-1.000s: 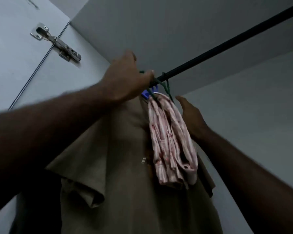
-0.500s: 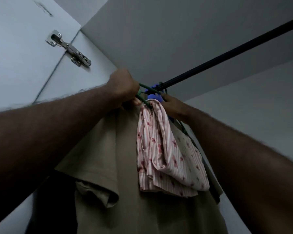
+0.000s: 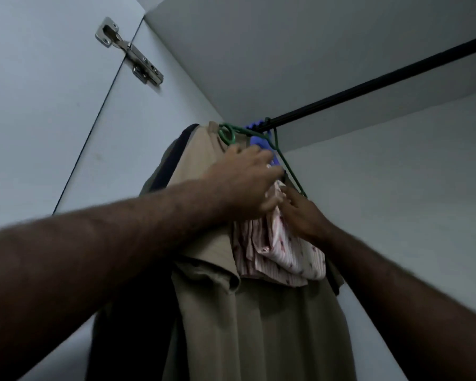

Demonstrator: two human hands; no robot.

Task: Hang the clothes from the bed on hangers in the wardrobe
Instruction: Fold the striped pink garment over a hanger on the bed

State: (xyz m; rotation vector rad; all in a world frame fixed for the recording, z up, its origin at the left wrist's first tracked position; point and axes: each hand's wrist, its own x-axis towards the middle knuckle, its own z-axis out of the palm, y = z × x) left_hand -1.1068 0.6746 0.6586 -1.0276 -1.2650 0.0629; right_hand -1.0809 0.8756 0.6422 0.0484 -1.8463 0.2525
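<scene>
Up at the left end of the wardrobe rail (image 3: 368, 86), I had the left hand (image 3: 248, 182) gripping the pink striped garment (image 3: 280, 254) on its green hanger (image 3: 289, 169), right hand (image 3: 305, 215) fingers buried in cloth, grip unclear; hanging looked nearly done, straightening next.

We look steeply up from just below the wardrobe rail (image 3: 368, 87) into its top left corner, very near the hanging clothes (image 3: 259, 325); the door hinge (image 3: 129, 52) sits upper left, the rail runs off upper right.
</scene>
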